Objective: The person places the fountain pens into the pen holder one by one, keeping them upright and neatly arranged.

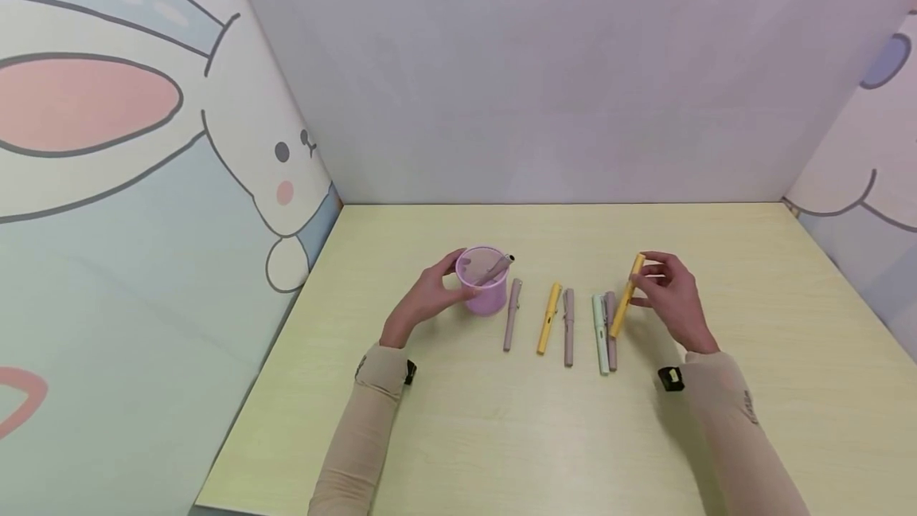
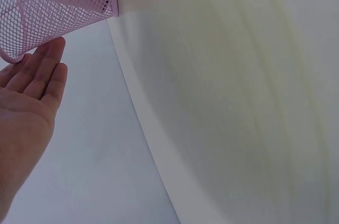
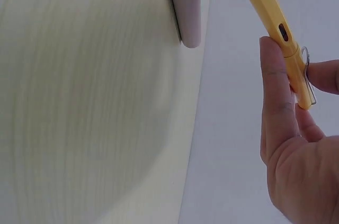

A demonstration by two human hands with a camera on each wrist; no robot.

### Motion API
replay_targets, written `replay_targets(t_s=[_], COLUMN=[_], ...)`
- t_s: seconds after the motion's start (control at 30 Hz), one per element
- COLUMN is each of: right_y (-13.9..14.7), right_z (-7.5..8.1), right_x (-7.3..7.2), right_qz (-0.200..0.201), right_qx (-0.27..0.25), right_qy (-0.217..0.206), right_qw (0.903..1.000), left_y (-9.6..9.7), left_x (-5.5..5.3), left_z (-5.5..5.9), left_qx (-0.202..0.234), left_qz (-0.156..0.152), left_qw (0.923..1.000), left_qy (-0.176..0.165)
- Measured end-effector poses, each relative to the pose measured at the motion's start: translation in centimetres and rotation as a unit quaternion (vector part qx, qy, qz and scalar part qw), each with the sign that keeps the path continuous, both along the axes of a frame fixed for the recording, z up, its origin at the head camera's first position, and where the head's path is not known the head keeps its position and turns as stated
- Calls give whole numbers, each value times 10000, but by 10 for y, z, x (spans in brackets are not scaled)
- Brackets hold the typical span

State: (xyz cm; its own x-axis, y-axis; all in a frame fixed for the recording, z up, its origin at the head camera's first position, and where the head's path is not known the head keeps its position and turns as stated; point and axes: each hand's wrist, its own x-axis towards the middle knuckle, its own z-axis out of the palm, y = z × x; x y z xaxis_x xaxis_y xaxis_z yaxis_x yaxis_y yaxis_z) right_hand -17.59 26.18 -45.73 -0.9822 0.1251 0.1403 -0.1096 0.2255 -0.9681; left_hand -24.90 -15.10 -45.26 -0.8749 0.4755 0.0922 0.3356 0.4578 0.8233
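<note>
My left hand (image 1: 433, 293) holds a pink mesh pen holder (image 1: 487, 299) by its sides, thumb at the front and fingers round the far side. A mauve pen (image 1: 496, 269) leans inside it, its tip over the rim; the left wrist view shows it through the mesh (image 2: 58, 20). My right hand (image 1: 672, 297) pinches a yellow pen (image 1: 626, 297) near its clip end, between thumb and fingers. That pen is tilted, its lower end over a mauve pen (image 1: 612, 353) on the table. In the right wrist view, the yellow pen (image 3: 267, 9) shows its metal clip by the thumb.
Between the hands, a mauve pen (image 1: 512, 317), a yellow pen (image 1: 548, 321), another mauve pen (image 1: 569, 329) and a pale green pen (image 1: 600, 337) lie on the light wood table (image 1: 473, 444). A grey-white wall (image 1: 544, 86) rises behind, with cartoon-printed panels (image 1: 143, 261) at the sides.
</note>
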Motion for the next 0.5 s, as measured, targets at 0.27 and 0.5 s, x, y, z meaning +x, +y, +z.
replay_targets(t_s=[0.27, 0.5], right_y=[-12, -25], right_z=[2, 2], right_x=[-3, -8], right_qz=[48, 92], right_qx=[-158, -285], right_qy=[216, 395], right_qw=[9996, 9988], left_y=[1, 1], left_x=[0, 1], left_z=[0, 1], left_qx=[-13, -79], left_qz=[7, 70], left_qw=[10000, 9999], left_qy=[4, -9])
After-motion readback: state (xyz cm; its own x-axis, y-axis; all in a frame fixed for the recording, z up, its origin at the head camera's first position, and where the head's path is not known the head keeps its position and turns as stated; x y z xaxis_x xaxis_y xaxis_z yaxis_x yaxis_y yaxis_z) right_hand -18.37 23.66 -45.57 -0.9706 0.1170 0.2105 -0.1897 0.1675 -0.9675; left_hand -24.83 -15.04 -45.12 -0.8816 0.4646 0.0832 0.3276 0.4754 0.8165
